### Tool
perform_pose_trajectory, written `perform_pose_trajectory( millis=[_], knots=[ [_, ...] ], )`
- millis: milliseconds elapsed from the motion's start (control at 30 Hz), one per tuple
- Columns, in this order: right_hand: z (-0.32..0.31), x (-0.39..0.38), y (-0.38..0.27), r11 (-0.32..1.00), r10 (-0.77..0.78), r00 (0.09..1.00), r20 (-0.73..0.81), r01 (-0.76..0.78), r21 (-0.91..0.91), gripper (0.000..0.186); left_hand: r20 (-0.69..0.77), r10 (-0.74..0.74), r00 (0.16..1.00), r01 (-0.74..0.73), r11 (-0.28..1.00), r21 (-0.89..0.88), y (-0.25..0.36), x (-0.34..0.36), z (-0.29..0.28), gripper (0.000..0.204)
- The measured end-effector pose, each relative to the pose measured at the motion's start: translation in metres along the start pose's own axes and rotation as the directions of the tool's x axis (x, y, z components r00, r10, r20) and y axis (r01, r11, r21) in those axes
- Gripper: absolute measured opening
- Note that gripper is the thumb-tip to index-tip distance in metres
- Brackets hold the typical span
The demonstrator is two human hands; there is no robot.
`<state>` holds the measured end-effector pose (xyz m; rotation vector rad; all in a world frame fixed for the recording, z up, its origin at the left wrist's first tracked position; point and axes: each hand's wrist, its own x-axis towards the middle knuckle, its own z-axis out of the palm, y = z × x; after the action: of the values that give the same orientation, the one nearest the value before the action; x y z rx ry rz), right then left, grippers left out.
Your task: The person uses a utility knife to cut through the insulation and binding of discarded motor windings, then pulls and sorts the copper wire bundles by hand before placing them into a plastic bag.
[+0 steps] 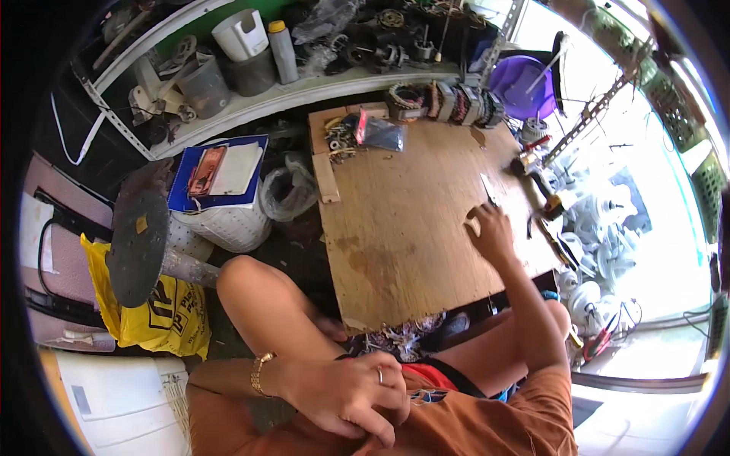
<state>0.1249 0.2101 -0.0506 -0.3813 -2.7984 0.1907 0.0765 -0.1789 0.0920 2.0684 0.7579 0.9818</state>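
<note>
My left hand [353, 399], with a gold bracelet and a ring, is drawn in before my brown shirt [471, 425]. Its fingers are curled in, and what they may hold is hidden. Over the right part of the wooden board [403, 220] reaches my right hand [493, 234], its fingers bent and the thumb curved toward the index finger. A small tool with a pale blade [487, 186] projects past those fingertips, its dark end at them; its exact kind is too small to tell.
Pliers [561, 247] and a yellow-black power tool [557, 205] line the board's right edge. Wound motor stators [456, 102], a clear packet [382, 134] and small metal parts [342, 137] lie at its far end. A blue notebook [186, 178] tops a white basket [228, 228] at left.
</note>
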Motion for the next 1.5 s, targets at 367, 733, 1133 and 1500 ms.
perform_pose_trajectory(
  millis=[367, 733, 1133, 1500],
  knots=[
    [0.011, 0.002, 0.073, 0.964, 0.228, 0.943, 0.241, -0.185, -0.19, 0.046, -0.836, 0.195, 0.512, -0.155, 0.979, 0.133, 0.0, 0.013, 0.012, 0.008],
    [0.036, 0.008, 0.066, 0.987, 0.128, 0.961, 0.246, -0.099, -0.127, 0.041, -0.986, -0.099, 0.132, -0.334, 0.932, -0.138, 0.042, 0.072, 0.038, 0.025],
    [0.05, 0.027, 0.051, 0.995, 0.051, 0.977, 0.207, -0.032, -0.097, 0.042, -0.916, -0.178, 0.36, -0.415, 0.848, -0.328, 0.037, 0.067, 0.029, 0.029],
    [0.048, 0.087, 0.006, 0.991, -0.117, 0.969, 0.216, 0.127, -0.035, 0.03, -0.77, -0.003, 0.638, -0.614, 0.602, -0.51, 0.027, 0.098, 0.016, 0.031]
  ],
)
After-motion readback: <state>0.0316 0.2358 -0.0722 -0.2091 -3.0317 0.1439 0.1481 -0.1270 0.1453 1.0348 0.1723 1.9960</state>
